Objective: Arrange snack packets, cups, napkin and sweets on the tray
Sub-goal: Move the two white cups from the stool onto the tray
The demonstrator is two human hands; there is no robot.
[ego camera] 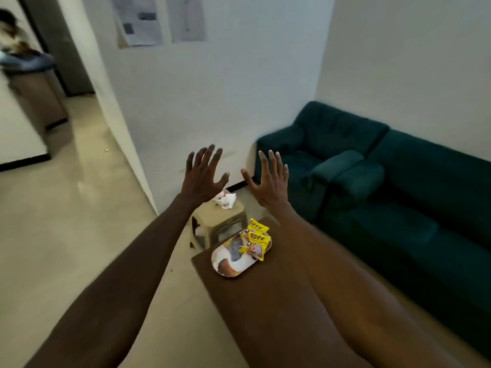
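Observation:
An oval printed tray point(228, 264) lies at the far end of a brown table point(265, 309). Two yellow snack packets point(256, 241) rest on the tray's right side, one partly over the other. White crumpled items, perhaps napkin or cups, point(226, 200) sit on a small beige stool point(216, 221) beyond the table. My left hand point(203, 174) and my right hand point(269, 179) are raised in the air with fingers spread, well above the stool, holding nothing.
A dark green sofa point(398, 197) runs along the right wall beside the table. A white wall corner point(138, 160) stands left of the stool. A person point(13, 35) is at a counter far left. Pale floor point(66, 221) spreads to the left.

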